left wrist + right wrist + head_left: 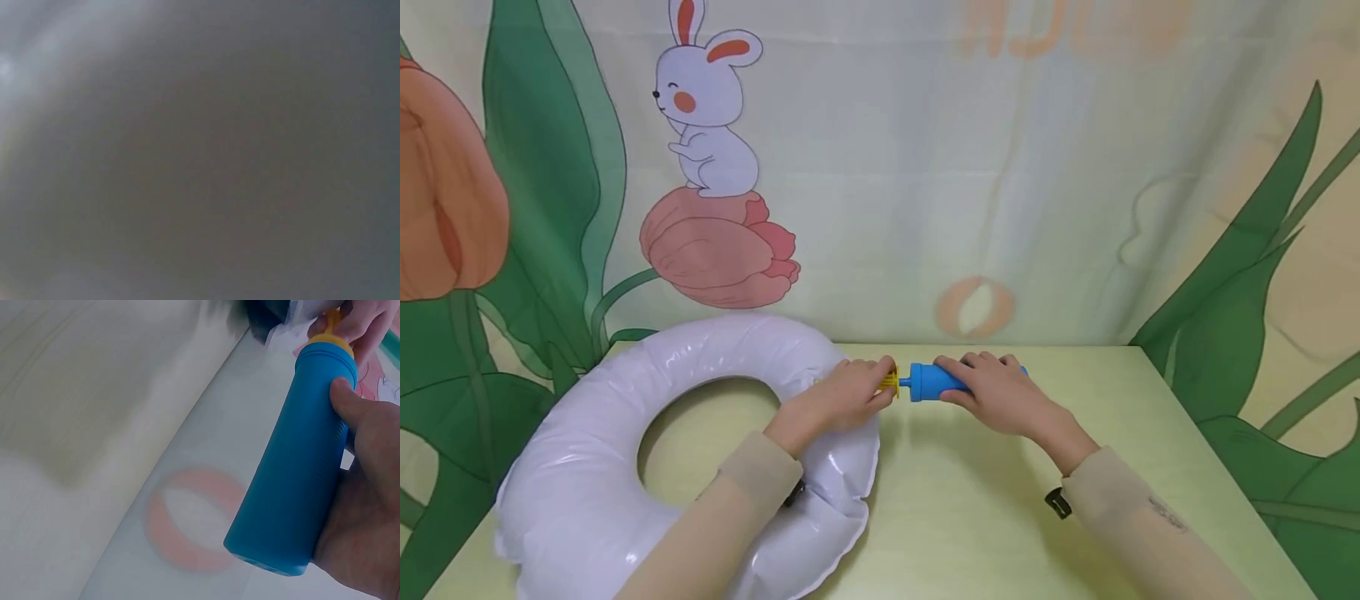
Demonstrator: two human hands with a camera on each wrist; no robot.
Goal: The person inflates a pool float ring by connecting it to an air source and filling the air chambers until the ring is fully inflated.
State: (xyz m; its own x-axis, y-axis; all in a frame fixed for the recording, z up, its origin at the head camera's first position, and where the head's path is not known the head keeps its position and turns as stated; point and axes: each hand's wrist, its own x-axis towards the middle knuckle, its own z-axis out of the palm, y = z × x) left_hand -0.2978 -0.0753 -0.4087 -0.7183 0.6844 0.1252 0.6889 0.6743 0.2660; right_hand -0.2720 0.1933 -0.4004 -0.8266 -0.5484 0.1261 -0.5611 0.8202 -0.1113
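Note:
A blue hand pump (928,382) lies level above the table, just right of a white inflatable ring (572,458). My right hand (1000,392) grips its cylinder, thumb along the side; the right wrist view shows the blue cylinder (294,462) at close range. At the pump's left end, my left hand (850,392) holds the yellow end piece (891,382), its fingers hiding much of it. A short thin blue stem joins this piece to the cylinder in the head view. The left hand is over the ring's right side. The left wrist view is a grey blur.
The ring covers the left part of the pale green table (1150,433). Behind the table hangs a curtain (880,167) printed with a rabbit, tulips and leaves. A dark band (1058,503) shows below the right wrist.

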